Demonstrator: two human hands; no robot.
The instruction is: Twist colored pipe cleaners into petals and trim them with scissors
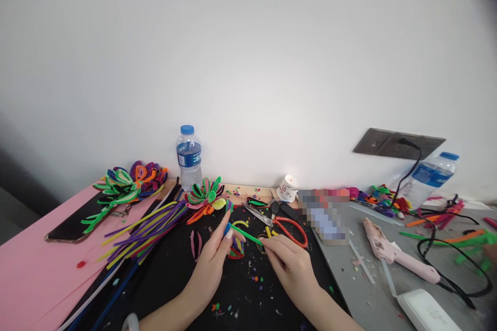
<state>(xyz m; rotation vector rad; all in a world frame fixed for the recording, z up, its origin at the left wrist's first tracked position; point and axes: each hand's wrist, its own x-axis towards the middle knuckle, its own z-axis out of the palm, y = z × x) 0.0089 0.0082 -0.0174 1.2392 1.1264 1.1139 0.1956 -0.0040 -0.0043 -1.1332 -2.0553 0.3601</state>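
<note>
A green pipe cleaner (245, 234) stretches between my two hands above the black mat. My left hand (217, 245) pinches its left end, where blue and purple fuzzy stems also show at the fingertips. The fingers of my right hand (285, 258) are closed on its right end. Just beyond that hand lie open scissors (285, 228) with orange-red handles. A small multicoloured looped piece (237, 248) rests on the mat behind my left fingers, partly hidden. Left of it is a pink and black petal (196, 244).
Pipe cleaners (155, 232) and fuzzy flowers (205, 192) lie left, near a phone (72, 222). A water bottle (189, 159) and paper cup (287, 189) stand by the wall. A pink glue gun (404, 256) with a black cord lies right, beside a white box (427, 310).
</note>
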